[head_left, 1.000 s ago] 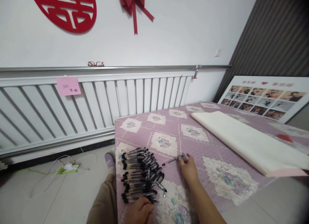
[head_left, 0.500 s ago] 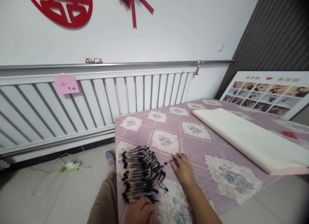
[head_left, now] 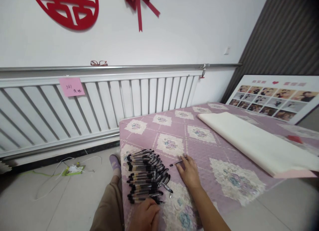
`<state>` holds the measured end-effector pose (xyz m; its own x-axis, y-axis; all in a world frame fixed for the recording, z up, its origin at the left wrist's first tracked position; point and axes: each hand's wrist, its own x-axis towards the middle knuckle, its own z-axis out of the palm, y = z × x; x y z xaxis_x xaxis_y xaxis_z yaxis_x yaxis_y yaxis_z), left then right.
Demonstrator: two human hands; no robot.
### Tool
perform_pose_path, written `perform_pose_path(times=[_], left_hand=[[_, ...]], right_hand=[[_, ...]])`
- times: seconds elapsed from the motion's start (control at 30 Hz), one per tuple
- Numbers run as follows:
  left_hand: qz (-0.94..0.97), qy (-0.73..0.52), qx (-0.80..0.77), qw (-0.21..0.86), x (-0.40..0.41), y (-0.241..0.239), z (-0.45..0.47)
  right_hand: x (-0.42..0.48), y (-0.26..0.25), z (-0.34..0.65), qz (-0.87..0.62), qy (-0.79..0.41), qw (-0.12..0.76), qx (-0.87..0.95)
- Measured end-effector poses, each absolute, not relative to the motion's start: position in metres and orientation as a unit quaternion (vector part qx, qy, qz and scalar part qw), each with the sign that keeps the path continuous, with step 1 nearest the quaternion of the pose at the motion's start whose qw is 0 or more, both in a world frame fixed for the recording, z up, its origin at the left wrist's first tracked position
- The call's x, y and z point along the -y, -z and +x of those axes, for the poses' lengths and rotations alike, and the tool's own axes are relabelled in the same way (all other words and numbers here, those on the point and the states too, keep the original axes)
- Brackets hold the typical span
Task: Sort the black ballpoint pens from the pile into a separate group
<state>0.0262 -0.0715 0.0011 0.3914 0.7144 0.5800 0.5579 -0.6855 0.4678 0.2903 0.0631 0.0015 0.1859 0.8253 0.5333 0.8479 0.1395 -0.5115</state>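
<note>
A heap of black-capped clear pens [head_left: 146, 174] lies near the front left corner of the pink quilted bed cover [head_left: 199, 148]. My right hand [head_left: 189, 171] rests palm down just right of the heap, fingers closed over a single pen [head_left: 175, 163] whose dark tip sticks out to the left. My left hand [head_left: 144, 216] sits at the near end of the heap, fingers curled against the nearest pens. My knee in tan trousers [head_left: 107, 207] is beside the bed's edge.
A folded white sheet [head_left: 254, 144] lies across the bed's right side, a photo board [head_left: 271, 98] behind it. A white radiator [head_left: 99, 105] with a pink note [head_left: 71, 87] lines the wall; glasses [head_left: 99, 63] rest on it. Wires [head_left: 69, 169] lie on the floor.
My right hand has drawn the single pen leftward, closer to the heap, and now covers most of it. The left hand has stayed at the heap's near end.
</note>
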Motion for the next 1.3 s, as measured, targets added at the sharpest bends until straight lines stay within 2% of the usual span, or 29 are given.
perform_pose_path(times=[0.07, 0.13, 0.43, 0.6, 0.8, 1.07, 1.3], left_hand=[[0.833, -0.383, -0.386, 0.104, 0.073, -0.004, 0.025], [0.831, -0.374, -0.395, 0.115, 0.075, -0.008, 0.026], [0.788, -0.378, -0.454, 0.173, 0.085, -0.017, 0.027], [0.749, -0.382, -0.520, 0.150, 0.086, -0.014, 0.023], [0.733, -0.307, -0.593, 0.132, 0.089, -0.026, 0.030], [0.750, -0.217, -0.615, 0.110, 0.092, -0.034, 0.033], [0.755, -0.187, -0.618, 0.118, 0.091, -0.037, 0.033]], right_hand=[[-0.057, -0.002, 0.290, -0.643, -0.022, 0.461, 0.611], [-0.045, -0.004, 0.287, -0.644, -0.051, 0.480, 0.594], [0.032, -0.014, 0.240, -0.599, -0.171, 0.445, 0.643], [0.044, -0.014, 0.224, -0.589, -0.161, 0.430, 0.665], [0.049, -0.017, 0.220, -0.590, -0.152, 0.408, 0.680], [0.051, -0.016, 0.220, -0.591, -0.139, 0.433, 0.667], [0.058, -0.016, 0.217, -0.565, -0.102, 0.376, 0.728]])
